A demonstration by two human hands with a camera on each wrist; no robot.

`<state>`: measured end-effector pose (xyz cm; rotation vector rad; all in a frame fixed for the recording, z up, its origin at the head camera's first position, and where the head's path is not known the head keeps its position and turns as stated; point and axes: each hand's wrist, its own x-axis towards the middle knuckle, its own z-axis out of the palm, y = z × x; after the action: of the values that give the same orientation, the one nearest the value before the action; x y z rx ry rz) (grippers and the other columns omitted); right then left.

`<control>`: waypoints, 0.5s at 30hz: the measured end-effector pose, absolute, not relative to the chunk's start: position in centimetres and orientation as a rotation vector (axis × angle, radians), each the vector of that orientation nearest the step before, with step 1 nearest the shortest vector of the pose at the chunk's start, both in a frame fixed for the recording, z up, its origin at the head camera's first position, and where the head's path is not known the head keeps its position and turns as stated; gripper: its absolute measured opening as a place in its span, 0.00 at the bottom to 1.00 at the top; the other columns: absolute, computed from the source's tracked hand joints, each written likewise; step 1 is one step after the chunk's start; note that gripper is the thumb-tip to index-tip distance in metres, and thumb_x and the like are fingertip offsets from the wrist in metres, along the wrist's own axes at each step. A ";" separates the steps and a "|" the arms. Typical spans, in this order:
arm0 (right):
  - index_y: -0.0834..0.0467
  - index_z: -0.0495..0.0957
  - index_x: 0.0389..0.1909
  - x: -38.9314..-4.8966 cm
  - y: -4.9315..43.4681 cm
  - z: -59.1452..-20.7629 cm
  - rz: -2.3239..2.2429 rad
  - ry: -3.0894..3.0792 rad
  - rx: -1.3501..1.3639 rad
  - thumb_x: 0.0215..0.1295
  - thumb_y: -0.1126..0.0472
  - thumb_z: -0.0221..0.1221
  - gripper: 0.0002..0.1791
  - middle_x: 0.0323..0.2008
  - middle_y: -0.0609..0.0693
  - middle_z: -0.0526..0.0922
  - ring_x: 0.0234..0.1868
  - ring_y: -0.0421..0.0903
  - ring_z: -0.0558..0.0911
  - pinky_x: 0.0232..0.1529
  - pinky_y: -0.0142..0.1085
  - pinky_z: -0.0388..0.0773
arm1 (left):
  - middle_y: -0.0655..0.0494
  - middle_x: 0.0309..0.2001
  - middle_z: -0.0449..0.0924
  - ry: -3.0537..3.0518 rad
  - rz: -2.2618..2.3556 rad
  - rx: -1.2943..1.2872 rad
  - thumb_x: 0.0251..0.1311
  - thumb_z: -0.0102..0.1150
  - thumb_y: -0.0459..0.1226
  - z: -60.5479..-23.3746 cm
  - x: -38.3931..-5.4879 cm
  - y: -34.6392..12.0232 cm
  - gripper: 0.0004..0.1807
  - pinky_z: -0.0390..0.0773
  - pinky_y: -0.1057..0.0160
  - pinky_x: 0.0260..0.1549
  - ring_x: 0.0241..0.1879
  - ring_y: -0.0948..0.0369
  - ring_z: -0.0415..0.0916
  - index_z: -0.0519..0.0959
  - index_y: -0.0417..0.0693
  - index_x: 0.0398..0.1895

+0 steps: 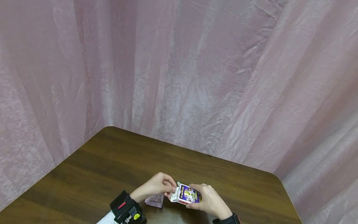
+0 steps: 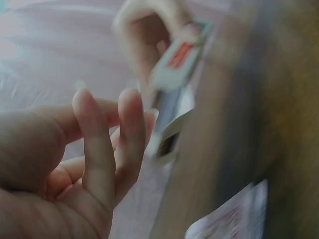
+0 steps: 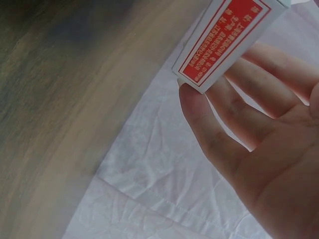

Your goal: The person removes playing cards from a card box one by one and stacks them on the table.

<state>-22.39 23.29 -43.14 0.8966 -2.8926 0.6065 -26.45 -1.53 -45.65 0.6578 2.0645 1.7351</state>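
A playing-card box (image 1: pixel 189 194), white with a purple and yellow front, is held in my right hand (image 1: pixel 208 200) by its closed end. Thumb and fingers grip it from both sides; in the right wrist view, the red printed side of the box (image 3: pixel 224 42) faces the camera. The box's white flap (image 1: pixel 174 195) stands open toward the left. My left hand (image 1: pixel 156 185) pinches at this flap with its fingertips, its other fingers (image 2: pixel 94 149) loosely bent in the left wrist view. Under the left hand, a deck of patterned cards (image 1: pixel 154 200) lies on the table, partly hidden by that wrist.
The brown wooden table (image 1: pixel 126 161) has rounded far corners. Behind it hangs a pink curtain (image 1: pixel 179 77). A black wrist device (image 1: pixel 128 207) is strapped to the left wrist, and a black band (image 1: pixel 227 219) to the right one.
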 end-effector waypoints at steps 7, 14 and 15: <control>0.56 0.80 0.49 -22.1 23.0 -42.9 0.578 -2.850 0.920 0.48 0.42 0.71 0.30 0.40 0.43 0.85 0.37 0.37 0.77 0.35 0.28 0.73 | 0.56 0.17 0.78 2.127 1.753 0.593 0.55 0.65 0.32 -46.5 -25.5 0.0 0.06 0.68 0.74 0.14 0.13 0.69 0.71 0.80 0.36 0.31; 0.56 0.80 0.50 -21.8 22.7 -42.7 0.547 -2.814 0.940 0.47 0.44 0.72 0.31 0.43 0.47 0.85 0.40 0.39 0.79 0.37 0.29 0.75 | 0.62 0.14 0.72 2.150 1.730 0.554 0.54 0.64 0.33 -46.7 -25.3 0.0 0.06 0.63 0.75 0.11 0.11 0.70 0.67 0.78 0.39 0.26; 0.57 0.80 0.50 -21.8 22.6 -42.7 0.551 -2.812 0.942 0.47 0.44 0.72 0.31 0.43 0.47 0.85 0.40 0.38 0.79 0.37 0.29 0.75 | 0.62 0.13 0.72 2.150 1.726 0.550 0.54 0.64 0.34 -46.7 -25.3 0.0 0.07 0.63 0.75 0.11 0.11 0.70 0.67 0.78 0.39 0.26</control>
<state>-21.82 22.65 -42.68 0.9419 -2.8120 0.5515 -25.26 -0.03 -46.72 0.5496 2.1497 1.7259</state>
